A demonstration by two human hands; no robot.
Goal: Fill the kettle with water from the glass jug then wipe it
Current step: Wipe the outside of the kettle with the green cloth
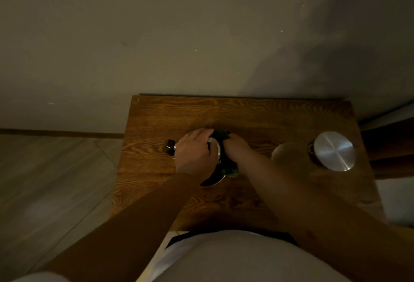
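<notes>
the left hand (193, 152) grasps the kettle (215, 149) from above; at its 3 o'clock the right hand (235, 145) presses a dark green cloth (220, 135) on it.

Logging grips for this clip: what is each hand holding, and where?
Left hand rests on top of the kettle, near its handle; right hand presses a dark green cloth against it. Exact grip unclear.

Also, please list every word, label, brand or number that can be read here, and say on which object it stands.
None can be read. The picture is dim, and no lettering shows on the kettle, the green cloth, the jug's metal lid or the wooden table.
</notes>
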